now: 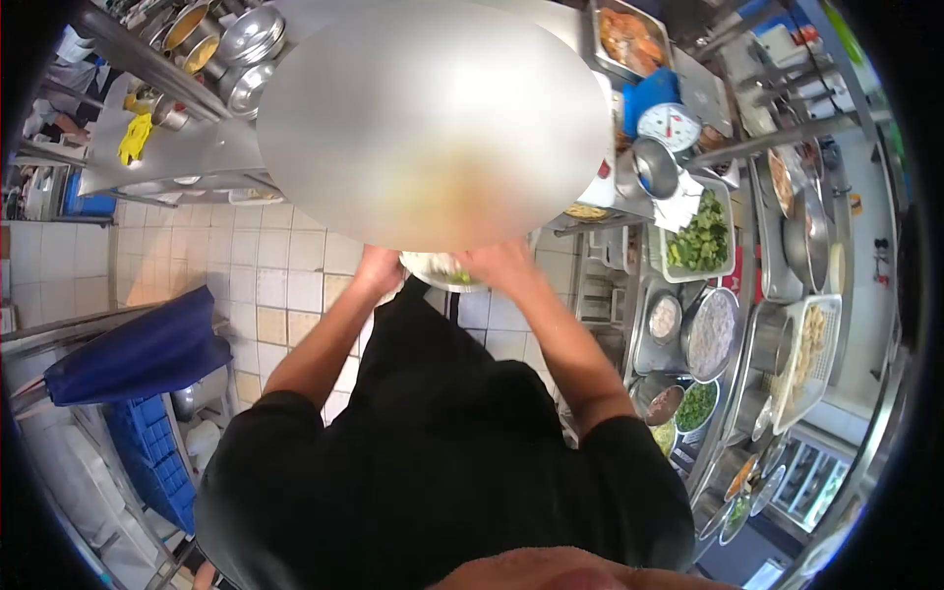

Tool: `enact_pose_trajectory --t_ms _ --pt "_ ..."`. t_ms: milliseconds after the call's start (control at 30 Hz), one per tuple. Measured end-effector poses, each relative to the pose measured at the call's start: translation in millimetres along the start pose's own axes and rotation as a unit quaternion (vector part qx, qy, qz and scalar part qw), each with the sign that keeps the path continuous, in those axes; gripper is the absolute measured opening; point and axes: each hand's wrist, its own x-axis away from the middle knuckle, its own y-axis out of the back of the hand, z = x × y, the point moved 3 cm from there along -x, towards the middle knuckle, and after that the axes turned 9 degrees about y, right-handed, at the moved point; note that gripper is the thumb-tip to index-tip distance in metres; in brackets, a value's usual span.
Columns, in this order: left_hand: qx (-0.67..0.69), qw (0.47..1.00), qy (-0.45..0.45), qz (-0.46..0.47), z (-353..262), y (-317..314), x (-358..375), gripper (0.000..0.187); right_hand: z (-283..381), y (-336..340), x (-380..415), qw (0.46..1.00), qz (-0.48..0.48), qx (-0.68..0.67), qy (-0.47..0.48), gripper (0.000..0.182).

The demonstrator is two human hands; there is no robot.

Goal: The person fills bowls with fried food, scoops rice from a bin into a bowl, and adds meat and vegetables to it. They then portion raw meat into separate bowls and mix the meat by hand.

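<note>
A metal bowl with pale and green food inside is in front of my body. My left hand is at its left rim, the fingers partly hidden by a large blurred oval. My right hand is at the bowl's right side, over its edge, with its fingertips also lost in the blur. The far part of the bowl is hidden too. Both hands look closed against the bowl.
At right, shelves hold a tray of green vegetables, a bowl of white food and a dial scale. Metal bowls and a yellow glove are at upper left. A blue cloth hangs at left.
</note>
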Motion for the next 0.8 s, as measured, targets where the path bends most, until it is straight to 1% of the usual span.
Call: enact_pose_trajectory --t_ms 33,67,100,133,200,267,300,333,367,400,433,467,500,533,567,600,633,667,700,733,767,800 --pt "-0.009 0.999 -0.029 -0.018 -24 11 -9 0.044 -3 -8 -29 1.0 0.005 -0.002 0.023 0.056" --pt "-0.019 0.999 -0.038 -0.011 -43 32 -27 0.042 -11 -13 -56 0.999 0.004 -0.051 0.018 0.054" --pt "0.004 0.999 -0.039 -0.025 -70 39 -37 0.04 -20 -17 -87 0.995 -0.003 -0.094 0.015 0.052" --pt "-0.004 0.998 -0.046 -0.038 -89 52 -51 0.038 -30 -14 -112 0.983 -0.046 -0.177 -0.02 0.051" --pt "0.03 0.997 -0.046 -0.055 -113 77 -82 0.037 -53 -4 -151 0.93 -0.131 -0.334 -0.082 0.049" --pt "-0.014 0.997 -0.037 -0.059 -135 119 -120 0.037 -83 -15 -174 0.888 -0.204 -0.386 -0.142 0.045" --pt "-0.038 0.997 -0.033 -0.059 -150 124 -128 0.037 -88 -13 -178 0.872 -0.222 -0.395 -0.186 0.042" --pt "0.009 0.996 -0.041 -0.078 -160 127 -136 0.035 -95 -18 -177 0.865 -0.237 -0.389 -0.211 0.039" --pt "0.055 0.993 -0.049 -0.095 -170 119 -137 0.033 -105 -27 -172 0.856 -0.254 -0.383 -0.236 0.036" --pt "0.1 0.987 -0.056 -0.11 -181 113 -141 0.032 -110 -36 -161 0.849 -0.25 -0.387 -0.258 0.034" --pt "0.083 0.99 -0.048 -0.105 -183 135 -167 0.032 -115 -46 -146 0.842 -0.248 -0.39 -0.28 0.032" --pt "0.087 0.989 -0.059 -0.109 -198 131 -170 0.032 -118 -55 -130 0.837 -0.25 -0.387 -0.294 0.03" --pt "0.09 0.988 -0.064 -0.11 -208 121 -166 0.031 -122 -65 -109 0.827 -0.247 -0.383 -0.331 0.026" --pt "0.091 0.988 -0.063 -0.109 -214 111 -169 0.031 -122 -75 -90 0.795 -0.271 -0.419 -0.345 0.022" --pt "0.081 0.991 -0.085 -0.069 -213 138 -203 0.033 -122 -84 -69 0.785 -0.27 -0.435 -0.35 0.02" --pt "0.109 0.991 -0.07 -0.014 -219 172 -241 0.034 -122 -92 -44 0.77 -0.278 -0.446 -0.362 0.019" --pt "0.076 0.991 -0.106 -0.03 -234 128 -209 0.036 -122 -98 -18 0.779 -0.276 -0.437 -0.355 0.018" --pt "0.052 0.992 -0.111 0.018 -244 137 -221 0.039 -120 -109 5 0.786 -0.281 -0.419 -0.358 0.018" --pt "0.028 0.991 -0.117 0.066 -253 147 -235 0.042 -116 -121 27 0.806 -0.272 -0.36 -0.383 0.016" --pt "-0.304 0.935 -0.178 0.043 -262 146 -233 0.04 -108 -125 47 0.792 -0.29 -0.365 -0.393 0.014" --pt "-0.58 0.771 -0.263 -0.011 -269 144 -230 0.038 -96 -114 63 0.771 -0.27 -0.39 -0.425 0.015" --pt "-0.691 0.57 -0.436 -0.083 -277 143 -243 0.037 -90 -108 88 0.785 -0.166 -0.318 -0.505 0.025"
